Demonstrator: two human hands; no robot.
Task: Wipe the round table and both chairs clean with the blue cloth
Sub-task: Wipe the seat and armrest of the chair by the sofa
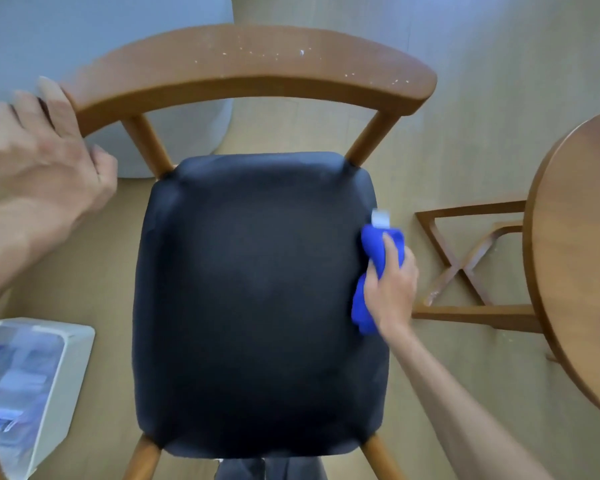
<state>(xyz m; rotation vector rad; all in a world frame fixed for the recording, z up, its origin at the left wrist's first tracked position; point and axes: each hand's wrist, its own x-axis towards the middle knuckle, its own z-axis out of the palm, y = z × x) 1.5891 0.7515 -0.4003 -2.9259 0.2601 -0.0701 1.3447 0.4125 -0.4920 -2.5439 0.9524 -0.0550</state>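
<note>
Blue cloth [381,268], soft, bunched: gripped by right hand [390,289] against the chair [257,306]'s dark padded seat edge, 3 o'clock. Left hand [45,157], fingers straight, rests on the curved wooden backrest end, 10 o'clock. Round wooden bench [579,258], far right.

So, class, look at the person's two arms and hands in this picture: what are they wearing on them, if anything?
Nothing shows on either arm. The left hand and right hand are bare, without gloves. No ring, watch or bracelet is visible, though the left hand is blurred. Both forearms are uncovered as far as the picture shows them; no sleeve reaches into view.
</note>
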